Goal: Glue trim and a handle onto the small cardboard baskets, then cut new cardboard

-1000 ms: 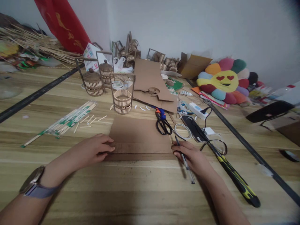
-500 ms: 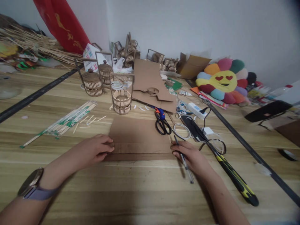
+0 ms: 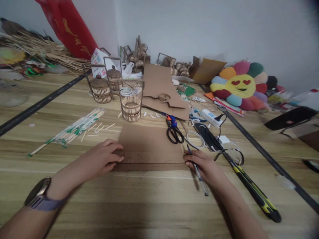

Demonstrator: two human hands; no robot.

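Note:
A flat piece of brown cardboard (image 3: 152, 146) lies on the wooden table between my two hands. My left hand (image 3: 108, 156) touches its left edge, with the fingers closed around that edge. At the right edge is my right hand (image 3: 199, 162), with a pen (image 3: 198, 171) held in it and slanting toward me. Scissors (image 3: 175, 131) with black handles rest over the cardboard's upper right corner. Just behind the cardboard stands a small open basket (image 3: 131, 108) made of short sticks, with a tall handle.
Packed sticks (image 3: 77, 127) and loose short ones lie at left. Two lidded baskets (image 3: 100, 89) stand behind. At right are a white cable coil (image 3: 195, 139), a yellow-black cutter (image 3: 256, 192), a power strip (image 3: 211, 117) and a flower cushion (image 3: 240, 85). More cardboard (image 3: 158, 79) lies at back.
The whole view has shifted slightly, so most things appear a little further right. Both hands stay at the cardboard's edges, and the pen is still in my right hand.

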